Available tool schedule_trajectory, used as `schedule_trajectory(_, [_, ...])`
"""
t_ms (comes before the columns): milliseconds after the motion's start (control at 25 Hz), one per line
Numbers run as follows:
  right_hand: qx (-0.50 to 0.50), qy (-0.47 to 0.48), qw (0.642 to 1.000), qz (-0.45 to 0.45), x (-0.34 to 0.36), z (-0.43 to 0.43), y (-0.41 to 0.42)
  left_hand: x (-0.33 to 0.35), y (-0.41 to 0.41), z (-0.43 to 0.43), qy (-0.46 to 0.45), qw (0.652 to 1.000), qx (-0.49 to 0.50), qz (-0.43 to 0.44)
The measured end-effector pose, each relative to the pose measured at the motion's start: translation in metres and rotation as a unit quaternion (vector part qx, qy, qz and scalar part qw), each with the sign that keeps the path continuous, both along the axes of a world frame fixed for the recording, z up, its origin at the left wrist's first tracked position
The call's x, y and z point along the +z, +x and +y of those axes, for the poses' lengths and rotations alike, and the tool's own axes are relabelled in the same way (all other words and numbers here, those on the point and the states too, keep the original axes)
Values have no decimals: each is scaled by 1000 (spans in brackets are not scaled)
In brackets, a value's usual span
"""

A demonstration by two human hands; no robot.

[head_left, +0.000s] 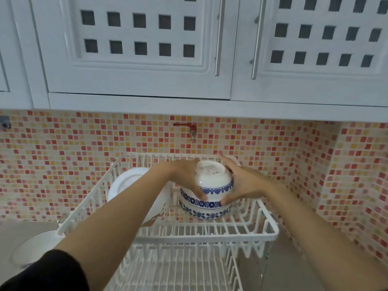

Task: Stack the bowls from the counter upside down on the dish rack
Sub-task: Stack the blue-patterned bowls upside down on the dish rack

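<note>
The top bowl [213,181] (upside down, on 2 others) is being clasped by both outstretched hands, left hand [186,177] and right hand [244,183], on the dish rack [270,232].

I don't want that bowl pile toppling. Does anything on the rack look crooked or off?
Slightly. The top bowl sits tilted toward the left on the two upside-down bowls below, not yet nested square. Both the left hand and right hand grip it. The white plate stands in the dish rack normally. Nothing broken.

White bowls [212,181] blue floral bands, white dish rack [210,234], red-yellow mosaic tiles [63,164]
</note>
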State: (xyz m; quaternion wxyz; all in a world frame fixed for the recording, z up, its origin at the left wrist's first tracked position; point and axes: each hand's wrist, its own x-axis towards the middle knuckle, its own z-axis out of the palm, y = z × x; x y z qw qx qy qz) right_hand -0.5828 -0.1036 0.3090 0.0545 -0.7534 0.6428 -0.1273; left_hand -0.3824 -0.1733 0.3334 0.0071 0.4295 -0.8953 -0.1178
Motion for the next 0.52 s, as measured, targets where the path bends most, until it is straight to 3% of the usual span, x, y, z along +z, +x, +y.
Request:
schedule_trajectory(360, [-35,42,997,51,6,6,15,-1,4,5,6,998,19,-55])
schedule_trajectory(520, [-60,-13,996,64,22,26,47,19,42,27,-75,997,-14,8])
